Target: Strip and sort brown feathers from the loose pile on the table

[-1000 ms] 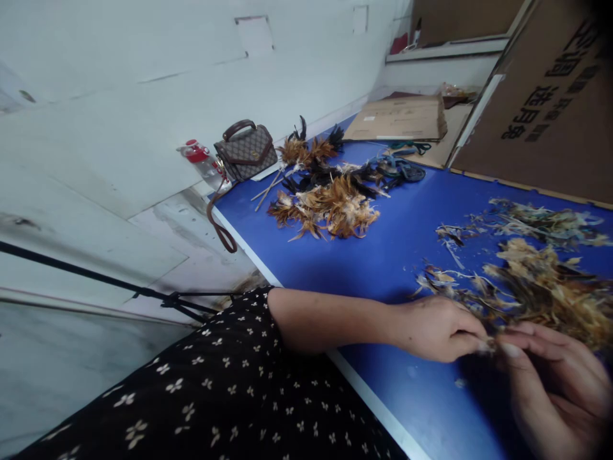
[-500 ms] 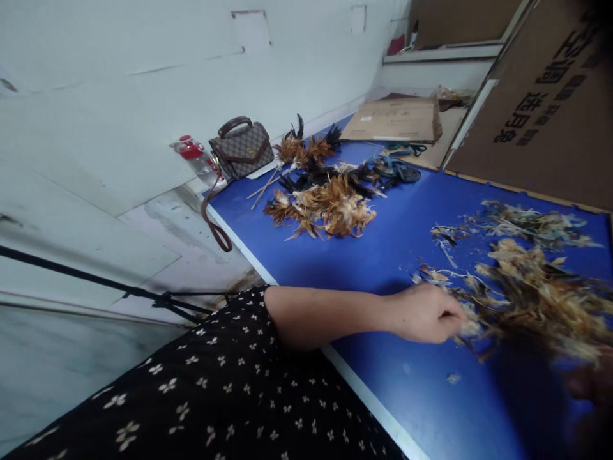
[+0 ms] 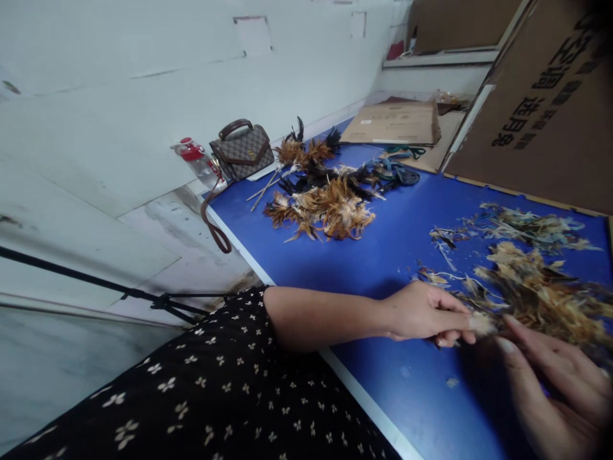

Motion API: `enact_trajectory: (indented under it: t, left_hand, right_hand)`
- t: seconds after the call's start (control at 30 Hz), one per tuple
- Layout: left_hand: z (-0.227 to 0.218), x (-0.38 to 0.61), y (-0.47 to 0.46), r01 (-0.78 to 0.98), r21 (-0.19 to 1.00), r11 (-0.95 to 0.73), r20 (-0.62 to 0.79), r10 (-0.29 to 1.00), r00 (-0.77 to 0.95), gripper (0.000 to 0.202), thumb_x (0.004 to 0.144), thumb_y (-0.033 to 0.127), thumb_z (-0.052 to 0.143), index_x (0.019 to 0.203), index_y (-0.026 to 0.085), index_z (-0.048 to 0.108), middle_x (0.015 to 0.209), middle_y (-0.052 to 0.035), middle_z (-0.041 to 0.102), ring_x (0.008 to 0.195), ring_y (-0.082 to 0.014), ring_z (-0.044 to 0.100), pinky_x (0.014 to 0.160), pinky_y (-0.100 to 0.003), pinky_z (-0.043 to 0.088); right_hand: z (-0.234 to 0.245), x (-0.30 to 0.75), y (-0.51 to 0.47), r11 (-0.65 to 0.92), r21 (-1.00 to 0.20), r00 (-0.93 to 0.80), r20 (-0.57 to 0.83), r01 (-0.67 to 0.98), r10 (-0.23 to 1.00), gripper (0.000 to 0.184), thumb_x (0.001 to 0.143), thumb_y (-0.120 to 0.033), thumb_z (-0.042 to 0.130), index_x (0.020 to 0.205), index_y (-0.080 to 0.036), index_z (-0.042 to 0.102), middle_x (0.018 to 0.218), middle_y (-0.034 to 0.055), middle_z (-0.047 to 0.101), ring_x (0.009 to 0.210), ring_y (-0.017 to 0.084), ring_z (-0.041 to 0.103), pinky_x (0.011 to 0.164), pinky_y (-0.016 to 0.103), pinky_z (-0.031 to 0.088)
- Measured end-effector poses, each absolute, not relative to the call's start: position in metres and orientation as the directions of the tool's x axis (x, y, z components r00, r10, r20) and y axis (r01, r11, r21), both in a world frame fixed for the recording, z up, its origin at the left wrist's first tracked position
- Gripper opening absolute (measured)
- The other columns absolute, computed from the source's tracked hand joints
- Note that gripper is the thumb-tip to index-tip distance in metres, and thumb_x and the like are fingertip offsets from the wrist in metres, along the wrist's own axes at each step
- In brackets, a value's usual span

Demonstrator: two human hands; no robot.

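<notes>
At the far left a water bottle [image 3: 196,160] and a small handbag [image 3: 243,152] sit at the edge of the blue table [image 3: 393,255]. Next come tied feather bunches [image 3: 325,204]. The left hand [image 3: 421,311] pinches a little fluffy feather [image 3: 481,322] just above the table, beside the loose feather pile [image 3: 541,294]. The right hand [image 3: 550,383] has its fingers stretched out right next to the feather; I cannot tell if it grips it. This looks like picking out one feather. Passing it over would need a soft, careful pinch.
</notes>
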State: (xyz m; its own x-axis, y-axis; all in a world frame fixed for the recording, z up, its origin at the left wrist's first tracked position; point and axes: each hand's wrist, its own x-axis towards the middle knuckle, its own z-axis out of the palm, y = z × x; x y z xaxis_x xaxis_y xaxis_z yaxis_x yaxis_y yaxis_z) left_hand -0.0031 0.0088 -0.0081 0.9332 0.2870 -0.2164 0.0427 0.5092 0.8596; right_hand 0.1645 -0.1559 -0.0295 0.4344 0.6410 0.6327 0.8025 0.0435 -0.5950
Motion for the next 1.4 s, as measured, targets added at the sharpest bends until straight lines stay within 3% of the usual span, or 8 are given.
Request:
enact_trajectory:
  t: [0.17, 0.37, 0.57, 0.77, 0.93, 1.1, 1.23, 1.4]
  left_hand:
    - [-0.006, -0.006, 0.006, 0.067, 0.882, 0.467, -0.19, 0.221, 0.957, 0.048, 0.079, 0.059, 0.093, 0.083, 0.015, 0.073, 0.066, 0.0039, 0.066, 0.054, -0.0063, 0.055, 0.06, -0.027, 0.047]
    - [0.005, -0.008, 0.01, 0.175, 0.897, 0.406, -0.251, 0.142, 0.958, 0.037, 0.087, 0.048, 0.091, 0.084, 0.015, 0.074, 0.061, 0.0058, 0.063, 0.054, -0.006, 0.057, 0.062, -0.025, 0.046]
    - [0.018, -0.009, 0.012, 0.232, 0.88, 0.414, -0.325, 0.167, 0.931, 0.038, 0.085, 0.046, 0.092, 0.079, 0.015, 0.071, 0.071, 0.0031, 0.07, 0.059, -0.0053, 0.057, 0.064, -0.026, 0.048]
    - [0.018, -0.011, 0.013, 0.167, 0.895, 0.413, -0.268, 0.202, 0.942, 0.036, 0.085, 0.046, 0.092, 0.086, 0.015, 0.074, 0.074, 0.0037, 0.071, 0.055, -0.0048, 0.058, 0.058, -0.025, 0.044]
    - [0.015, -0.011, 0.011, 0.167, 0.875, 0.455, -0.274, 0.181, 0.944, 0.033, 0.091, 0.043, 0.088, 0.083, 0.014, 0.073, 0.066, 0.0032, 0.067, 0.056, -0.0063, 0.059, 0.06, -0.025, 0.044]
    - [0.015, -0.008, 0.011, 0.176, 0.833, 0.524, -0.307, 0.173, 0.936, 0.03, 0.09, 0.036, 0.089, 0.081, 0.014, 0.072, 0.07, 0.0023, 0.071, 0.057, -0.0074, 0.063, 0.063, -0.025, 0.049]
    - [0.013, -0.006, 0.013, 0.201, 0.815, 0.543, -0.321, 0.135, 0.938, 0.03, 0.083, 0.032, 0.095, 0.078, 0.013, 0.072, 0.075, 0.0008, 0.074, 0.06, -0.0081, 0.065, 0.07, -0.028, 0.056]
    - [0.006, -0.004, 0.018, 0.256, 0.79, 0.557, -0.316, 0.013, 0.949, 0.034, 0.073, 0.033, 0.101, 0.079, 0.012, 0.075, 0.078, -0.0039, 0.077, 0.066, -0.0122, 0.069, 0.075, -0.035, 0.061]
  right_hand:
    - [-0.02, 0.142, -0.159, 0.11, -0.655, 0.407, 0.584, 0.748, 0.702, 0.034, 0.093, -0.041, 0.08, 0.127, -0.04, 0.084, 0.119, 0.006, 0.081, 0.092, 0.024, 0.077, 0.085, 0.046, 0.059]
    - [-0.012, 0.128, -0.16, 0.071, -0.719, 0.466, 0.518, 0.691, 0.717, 0.03, 0.094, -0.043, 0.078, 0.123, -0.041, 0.084, 0.12, 0.004, 0.08, 0.097, 0.026, 0.077, 0.09, 0.048, 0.059]
    - [-0.022, 0.134, -0.16, 0.03, -0.729, 0.474, 0.475, 0.684, 0.742, 0.021, 0.094, -0.048, 0.076, 0.111, -0.038, 0.084, 0.117, 0.0033, 0.08, 0.106, 0.029, 0.077, 0.102, 0.053, 0.06]
    - [-0.027, 0.135, -0.158, -0.009, -0.758, 0.563, 0.477, 0.653, 0.675, 0.037, 0.092, -0.055, 0.078, 0.124, -0.037, 0.084, 0.117, 0.0049, 0.08, 0.091, 0.027, 0.075, 0.089, 0.05, 0.063]
    - [-0.013, 0.124, -0.157, 0.074, -0.72, 0.444, 0.503, 0.69, 0.741, 0.039, 0.094, -0.046, 0.076, 0.132, -0.039, 0.082, 0.121, 0.005, 0.08, 0.098, 0.026, 0.075, 0.085, 0.046, 0.061]
    - [-0.013, 0.123, -0.158, 0.089, -0.706, 0.407, 0.501, 0.703, 0.764, 0.043, 0.095, -0.044, 0.074, 0.138, -0.044, 0.079, 0.123, 0.0036, 0.078, 0.097, 0.026, 0.076, 0.085, 0.048, 0.06]
    - [-0.02, 0.134, -0.159, 0.076, -0.712, 0.413, 0.487, 0.698, 0.769, 0.037, 0.094, -0.047, 0.076, 0.13, -0.042, 0.083, 0.124, 0.0041, 0.079, 0.1, 0.028, 0.077, 0.089, 0.05, 0.061]
    - [-0.02, 0.143, -0.163, 0.018, -0.797, 0.509, 0.403, 0.604, 0.761, 0.021, 0.088, -0.053, 0.083, 0.1, -0.036, 0.087, 0.116, 0.0047, 0.081, 0.103, 0.03, 0.079, 0.102, 0.052, 0.062]
